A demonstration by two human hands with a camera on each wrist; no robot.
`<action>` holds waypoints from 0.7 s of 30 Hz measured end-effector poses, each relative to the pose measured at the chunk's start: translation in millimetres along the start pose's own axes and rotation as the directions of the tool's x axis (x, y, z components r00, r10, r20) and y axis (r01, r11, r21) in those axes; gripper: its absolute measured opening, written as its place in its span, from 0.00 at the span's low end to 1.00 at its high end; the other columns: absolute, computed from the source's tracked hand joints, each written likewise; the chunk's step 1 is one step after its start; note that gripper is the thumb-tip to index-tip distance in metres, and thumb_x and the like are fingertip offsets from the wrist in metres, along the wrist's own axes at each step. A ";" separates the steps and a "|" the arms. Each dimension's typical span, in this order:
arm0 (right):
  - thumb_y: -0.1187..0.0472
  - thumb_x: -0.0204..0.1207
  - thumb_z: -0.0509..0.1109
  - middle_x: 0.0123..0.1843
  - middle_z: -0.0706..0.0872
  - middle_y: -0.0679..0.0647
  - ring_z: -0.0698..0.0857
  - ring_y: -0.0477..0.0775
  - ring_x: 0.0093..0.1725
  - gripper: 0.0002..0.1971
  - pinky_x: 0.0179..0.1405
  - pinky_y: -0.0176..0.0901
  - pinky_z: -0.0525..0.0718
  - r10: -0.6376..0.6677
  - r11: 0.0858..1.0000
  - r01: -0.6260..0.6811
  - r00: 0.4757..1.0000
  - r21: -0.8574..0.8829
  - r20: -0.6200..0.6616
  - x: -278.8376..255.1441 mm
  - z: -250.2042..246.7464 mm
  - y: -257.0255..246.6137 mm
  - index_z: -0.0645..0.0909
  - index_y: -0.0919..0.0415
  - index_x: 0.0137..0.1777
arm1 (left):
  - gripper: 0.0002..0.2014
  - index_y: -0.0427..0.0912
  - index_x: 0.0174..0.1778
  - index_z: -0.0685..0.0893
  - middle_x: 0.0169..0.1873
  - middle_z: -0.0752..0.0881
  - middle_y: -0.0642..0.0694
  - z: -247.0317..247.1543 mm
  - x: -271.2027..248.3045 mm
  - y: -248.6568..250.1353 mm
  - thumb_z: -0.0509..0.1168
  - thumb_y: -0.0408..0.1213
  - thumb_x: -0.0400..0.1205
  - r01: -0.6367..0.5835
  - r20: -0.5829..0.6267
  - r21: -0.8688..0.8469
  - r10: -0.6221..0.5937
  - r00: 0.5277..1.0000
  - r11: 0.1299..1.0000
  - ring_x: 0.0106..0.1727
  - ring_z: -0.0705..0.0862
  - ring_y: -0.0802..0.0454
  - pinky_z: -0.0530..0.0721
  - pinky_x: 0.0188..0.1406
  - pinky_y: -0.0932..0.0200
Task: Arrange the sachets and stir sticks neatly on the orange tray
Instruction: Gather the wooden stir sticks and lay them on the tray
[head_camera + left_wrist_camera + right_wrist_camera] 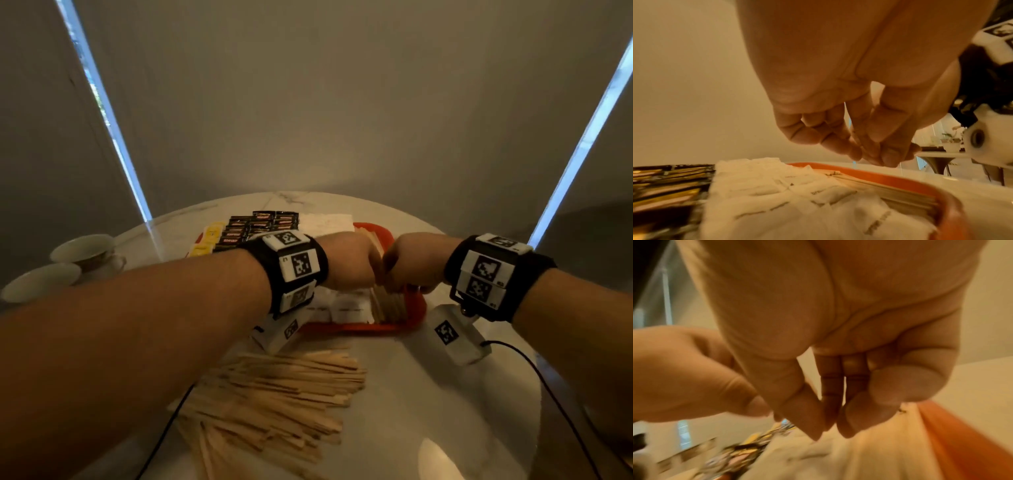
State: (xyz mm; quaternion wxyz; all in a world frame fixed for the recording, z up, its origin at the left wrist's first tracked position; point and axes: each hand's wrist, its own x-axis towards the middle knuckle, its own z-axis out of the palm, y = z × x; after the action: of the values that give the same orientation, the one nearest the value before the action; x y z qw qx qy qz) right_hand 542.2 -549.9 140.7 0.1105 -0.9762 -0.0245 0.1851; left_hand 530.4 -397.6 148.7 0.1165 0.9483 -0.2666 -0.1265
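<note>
Spanning the whole lower frame, a pale marble table [411, 394] carries everything; the orange tray [416, 301] sits directly beneath both hands. Nearer the body than the hands, a large loose heap of wooden stir sticks [274, 394] lies on the table, off the tray and fanned untidily. Beyond the left hand [346, 263], dark sachets [260, 224] stand in rows, with yellow sachets [209, 240] to their outer side; white sachets [777, 186] fill the tray under the left palm. Under the right hand [414, 262], a smaller bundle of sticks [390, 303] lies lengthways along the tray's right wall. Both hands meet knuckle to knuckle above that bundle. The left hand's fingers curl downward with tips gathered, seemingly pinching thin sticks, though blur leaves that unsure. The right hand's thumb and fingertips [851, 418] draw together; whether anything sits between them I cannot tell. Judged progress: sachets look largely sorted by colour and rowed up, one batch of sticks is placed, and the big heap remains to be moved and squared, so the stick work is mostly ahead. Red lettering on the dark sachets and faint print on the white ones stay unreadable. Two pale cups [68, 263] sit far outside the left forearm.
</note>
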 end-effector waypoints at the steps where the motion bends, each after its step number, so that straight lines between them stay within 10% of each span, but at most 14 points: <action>1: 0.53 0.80 0.76 0.48 0.91 0.49 0.90 0.48 0.46 0.10 0.38 0.38 0.88 -0.046 0.999 0.046 0.999 0.009 0.016 -11.1 2.0 -11.2 0.87 0.51 0.59 | 0.15 0.48 0.67 0.90 0.62 0.90 0.49 -3.3 -12.6 -4.1 0.64 0.34 0.87 0.015 -0.045 -0.035 -0.017 0.999 0.999 0.62 0.86 0.50 0.85 0.64 0.52; 4: 0.39 0.76 0.76 0.58 0.88 0.45 0.86 0.46 0.55 0.21 0.50 0.39 0.87 -0.192 0.978 0.202 0.968 -0.053 0.160 -44.3 18.0 -50.6 0.83 0.44 0.66 | 0.10 0.50 0.57 0.91 0.53 0.90 0.52 -8.4 -59.1 -29.3 0.66 0.35 0.86 0.075 -0.102 -0.065 -0.081 0.991 0.995 0.48 0.86 0.57 0.86 0.47 0.58; 8: 0.24 0.64 0.75 0.66 0.83 0.40 0.82 0.47 0.64 0.39 0.65 0.46 0.83 -0.322 0.906 0.392 0.884 -0.161 0.338 -81.4 48.5 -93.2 0.76 0.39 0.73 | 0.11 0.58 0.55 0.87 0.52 0.88 0.57 -0.8 -133.7 -71.9 0.72 0.38 0.80 0.189 -0.029 0.018 -0.188 0.982 0.982 0.52 0.85 0.58 0.86 0.53 0.57; 14: 0.09 0.43 0.67 0.71 0.71 0.49 0.75 0.53 0.65 0.65 0.65 0.58 0.83 -0.350 0.803 0.441 0.894 -0.402 0.281 -91.6 87.8 -125.2 0.63 0.42 0.80 | 0.44 0.64 0.77 0.70 0.68 0.76 0.60 26.7 -216.3 -100.4 0.84 0.56 0.66 0.304 0.171 0.131 -0.323 0.931 0.944 0.64 0.79 0.58 0.85 0.64 0.55; 21: 0.19 0.58 0.75 0.67 0.76 0.47 0.78 0.49 0.60 0.50 0.63 0.51 0.85 -0.402 0.816 0.469 0.881 -0.338 0.251 -81.9 109.0 -148.9 0.66 0.46 0.76 | 0.41 0.58 0.66 0.71 0.57 0.79 0.56 51.9 -211.0 -88.9 0.81 0.66 0.62 0.358 0.134 0.151 -0.378 0.916 0.921 0.54 0.80 0.56 0.88 0.55 0.51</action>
State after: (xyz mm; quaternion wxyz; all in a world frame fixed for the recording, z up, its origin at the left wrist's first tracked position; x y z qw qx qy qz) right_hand 424.9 -389.5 104.5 -0.0485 -0.9274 -0.2930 0.2275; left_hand 382.8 -218.8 111.6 0.0099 0.9736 -0.0989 -0.2054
